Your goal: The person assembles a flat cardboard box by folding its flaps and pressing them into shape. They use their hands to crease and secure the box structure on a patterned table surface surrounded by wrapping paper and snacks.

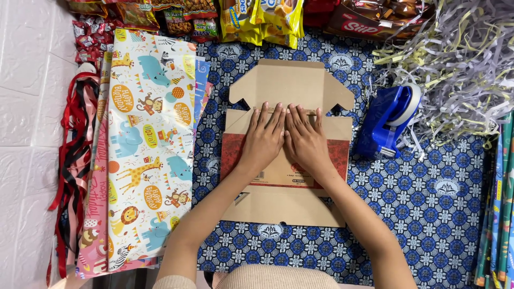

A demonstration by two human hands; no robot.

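Centre frame: flat cardboard box (287,160) on tabletop (428,214) | left hand (263,140), right hand (306,140) side by side, fingers flat, gripping nothing | step: likely creasing fold | next needs firm, even pressure

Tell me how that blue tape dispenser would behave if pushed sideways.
The blue tape dispenser looks rigid and blocky, so it would probably slide rather than roll. Its base sits on the patterned cloth, which may drag or bunch.

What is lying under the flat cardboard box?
The cardboard box lies on a blue patterned cloth. Both hands, left hand and right hand, press it; anything beneath is covered.
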